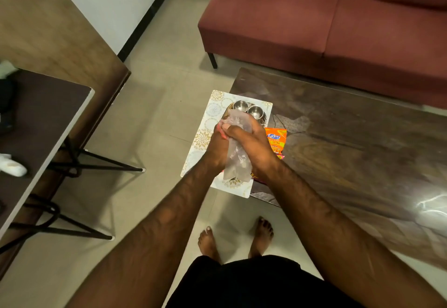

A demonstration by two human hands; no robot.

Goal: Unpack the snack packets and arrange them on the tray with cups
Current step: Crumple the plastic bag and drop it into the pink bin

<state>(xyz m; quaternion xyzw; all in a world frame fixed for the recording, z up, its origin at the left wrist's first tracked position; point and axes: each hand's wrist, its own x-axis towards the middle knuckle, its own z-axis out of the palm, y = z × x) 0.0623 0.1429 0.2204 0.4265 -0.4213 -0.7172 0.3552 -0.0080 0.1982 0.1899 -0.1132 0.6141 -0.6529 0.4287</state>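
A white tray (206,124) with gold floral print lies over the left end of the dark coffee table (350,143), partly overhanging it. Two steel cups (240,106) (255,111) stand at the tray's far end. My left hand (216,149) and my right hand (251,146) are pressed together above the tray, both gripping a clear plastic bag (235,162) that hangs crumpled between them. An orange Kurkure snack packet (277,142) lies on the table just right of my right hand, partly hidden by it. The bag's contents cannot be made out.
A maroon sofa (338,22) stands behind the coffee table. A dark-topped side table (43,124) with black metal legs is at the left, with a white object on it. My bare feet (232,240) stand on the tiled floor before the coffee table.
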